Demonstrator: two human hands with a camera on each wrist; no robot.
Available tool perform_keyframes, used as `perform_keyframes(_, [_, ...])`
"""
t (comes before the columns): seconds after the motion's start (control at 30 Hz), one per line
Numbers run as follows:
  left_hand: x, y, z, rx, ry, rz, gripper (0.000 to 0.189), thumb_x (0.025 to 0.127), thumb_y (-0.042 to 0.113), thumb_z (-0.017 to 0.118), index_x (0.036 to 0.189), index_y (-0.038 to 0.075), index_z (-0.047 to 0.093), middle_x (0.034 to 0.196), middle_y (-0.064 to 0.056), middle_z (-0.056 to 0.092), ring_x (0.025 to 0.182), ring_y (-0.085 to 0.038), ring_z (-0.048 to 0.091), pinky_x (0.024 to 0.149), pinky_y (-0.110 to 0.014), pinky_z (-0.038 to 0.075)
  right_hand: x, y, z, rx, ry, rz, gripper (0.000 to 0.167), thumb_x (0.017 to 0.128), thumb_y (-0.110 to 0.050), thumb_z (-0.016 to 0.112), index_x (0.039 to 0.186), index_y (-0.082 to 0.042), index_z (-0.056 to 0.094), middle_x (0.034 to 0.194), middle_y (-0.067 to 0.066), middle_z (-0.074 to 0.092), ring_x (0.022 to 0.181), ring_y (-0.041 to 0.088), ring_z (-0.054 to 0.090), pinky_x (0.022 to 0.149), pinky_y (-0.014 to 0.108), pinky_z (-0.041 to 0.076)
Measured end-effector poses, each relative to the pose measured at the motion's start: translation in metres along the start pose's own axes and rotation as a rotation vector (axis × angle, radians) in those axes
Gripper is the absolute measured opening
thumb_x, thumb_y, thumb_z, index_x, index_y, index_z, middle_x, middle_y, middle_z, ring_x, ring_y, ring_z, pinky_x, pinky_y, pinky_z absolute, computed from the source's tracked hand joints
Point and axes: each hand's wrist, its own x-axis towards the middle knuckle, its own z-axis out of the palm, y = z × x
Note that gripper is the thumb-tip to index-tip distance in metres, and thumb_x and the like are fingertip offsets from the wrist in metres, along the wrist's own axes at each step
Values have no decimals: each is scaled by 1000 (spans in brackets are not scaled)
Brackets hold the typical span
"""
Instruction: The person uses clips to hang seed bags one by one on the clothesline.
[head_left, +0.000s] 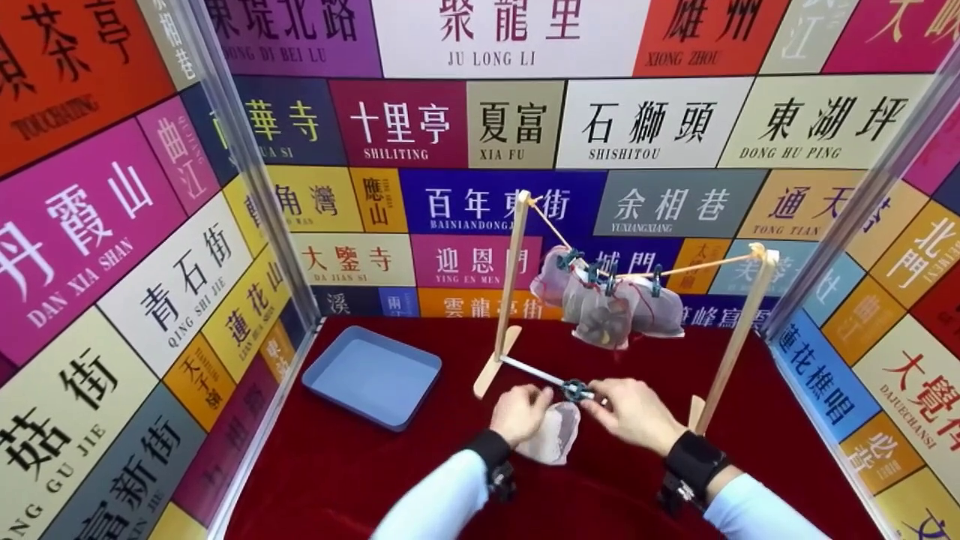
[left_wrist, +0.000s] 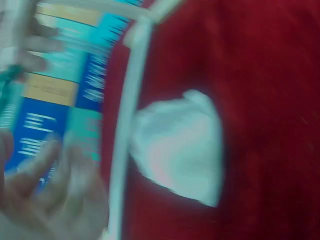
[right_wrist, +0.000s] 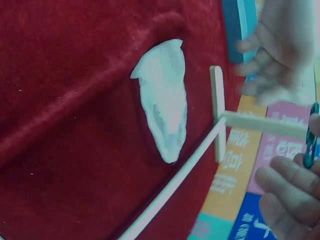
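Note:
My right hand (head_left: 637, 412) pinches a dark green clip (head_left: 576, 390) above the red cloth; the clip also shows at the edge of the right wrist view (right_wrist: 311, 145). Close beside it is my left hand (head_left: 521, 414), its fingers loosely bent with nothing between them, blurred in the left wrist view. Below both hands a small white mesh pouch (head_left: 559, 439) lies flat on the cloth. Further back, several mesh pouches (head_left: 600, 319) hang bunched from an orange cord (head_left: 697, 264), held by similar green clips (head_left: 656, 282).
The cord is strung between two wooden posts (head_left: 511, 277) with flat feet, joined low down by a pale bar (head_left: 532, 371). A blue-grey tray (head_left: 371, 379) sits at the left on the red cloth (head_left: 337, 465). Panels printed with characters (head_left: 487, 199) surround the table.

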Motion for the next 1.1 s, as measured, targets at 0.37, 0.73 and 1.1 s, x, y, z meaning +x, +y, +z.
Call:
perform_keyframes(0.37, [-27, -49, 68, 543, 50, 54, 56, 75, 47, 102, 110, 15, 72, 104, -7, 76, 99, -30, 69, 79, -44, 63, -5, 12, 3, 0, 31, -33, 16, 92, -16, 92, 79, -17, 81, 68, -9, 75, 59, -4, 52, 57, 21, 43])
perform_keyframes(0.73, [-26, -43, 41, -481, -9, -34, 23, 96, -8, 75, 108, 6, 60, 100, -14, 71, 62, -15, 72, 51, -34, 64, 14, 2, -17, -71, 209, -222, 22, 87, -7, 93, 80, -16, 74, 66, -7, 67, 58, 5, 59, 56, 26, 47])
perform_keyframes(1.1, [6, 22, -15, -1169, 124, -74, 46, 103, 1, 72, 146, -13, 58, 133, -19, 71, 105, -21, 81, 92, -40, 71, 77, -47, -85, -270, 282, -325, 21, 93, -6, 87, 85, -11, 68, 70, 1, 65, 57, 21, 63, 51, 37, 56])
